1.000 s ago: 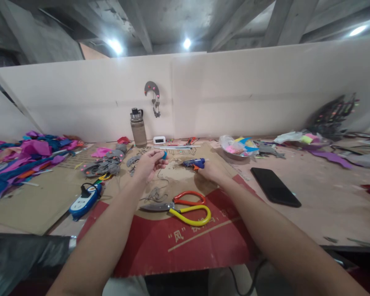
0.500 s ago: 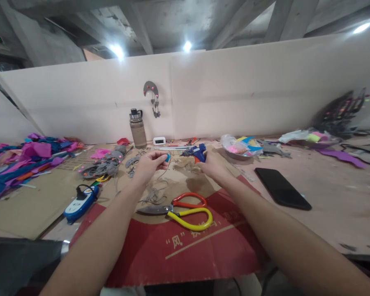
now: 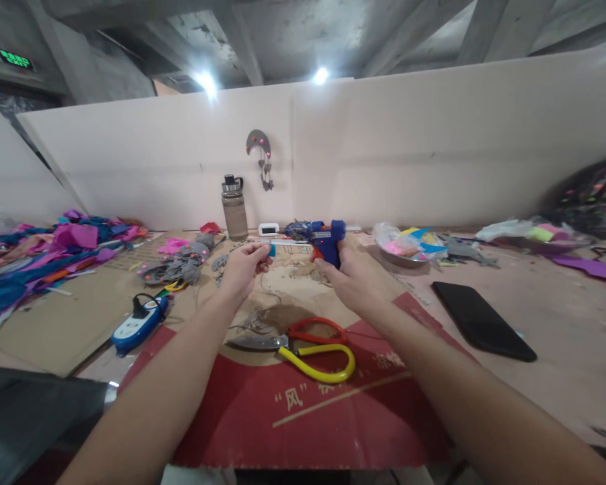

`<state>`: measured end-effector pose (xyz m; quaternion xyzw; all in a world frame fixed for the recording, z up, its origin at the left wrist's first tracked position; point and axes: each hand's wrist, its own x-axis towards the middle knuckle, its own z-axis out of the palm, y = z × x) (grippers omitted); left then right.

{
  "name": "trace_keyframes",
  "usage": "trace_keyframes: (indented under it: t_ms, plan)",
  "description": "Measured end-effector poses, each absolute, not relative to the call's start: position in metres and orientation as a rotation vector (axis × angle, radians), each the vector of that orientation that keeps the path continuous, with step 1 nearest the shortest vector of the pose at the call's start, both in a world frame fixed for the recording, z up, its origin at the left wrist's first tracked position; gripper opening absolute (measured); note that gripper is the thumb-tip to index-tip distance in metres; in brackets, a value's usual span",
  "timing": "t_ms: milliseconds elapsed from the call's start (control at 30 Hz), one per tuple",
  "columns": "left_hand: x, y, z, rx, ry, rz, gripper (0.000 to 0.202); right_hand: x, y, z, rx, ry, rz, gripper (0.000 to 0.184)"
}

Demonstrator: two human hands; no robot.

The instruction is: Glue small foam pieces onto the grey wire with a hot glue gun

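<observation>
My left hand [image 3: 245,267] is closed in a pinch on a small blue piece [image 3: 271,250], held above the cardboard sheet [image 3: 303,397]. My right hand [image 3: 351,276] grips a blue glue gun [image 3: 326,237] by its handle, lifted off the table with the nozzle pointing left toward the small piece. The two hands are close together over the far part of the cardboard. Scissors with one red and one yellow handle [image 3: 303,340] lie on the cardboard just in front of both hands.
A blue and white power strip [image 3: 139,322] lies left. Grey felt pieces [image 3: 174,269] and a pile of coloured felt [image 3: 45,252] fill the far left. A water bottle [image 3: 233,207] stands by the white partition. A black phone [image 3: 482,322] and a metal bowl [image 3: 401,244] sit right.
My right hand picked the glue gun up off the table and raised it upright toward the left hand. The left hand kept pinching the small blue piece. The camera tilted slightly.
</observation>
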<state>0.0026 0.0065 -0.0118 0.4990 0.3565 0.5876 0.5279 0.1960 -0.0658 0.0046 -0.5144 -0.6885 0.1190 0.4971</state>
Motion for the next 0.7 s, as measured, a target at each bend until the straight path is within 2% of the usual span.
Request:
trace_keyframes:
  t_ms: [300, 700]
  plan:
    - [0.0033, 0.0049, -0.0114, 1.217, 0.853, 1.412, 0.031, 0.1932, -0.0701, 0.0076, -1.243, -1.837, 0.04, 0.023]
    - [0.0041, 0.0051, -0.0113, 1.235, 0.846, 1.411, 0.031, 0.1925, -0.0681, 0.0024, -1.27, -1.864, 0.016, 0.024]
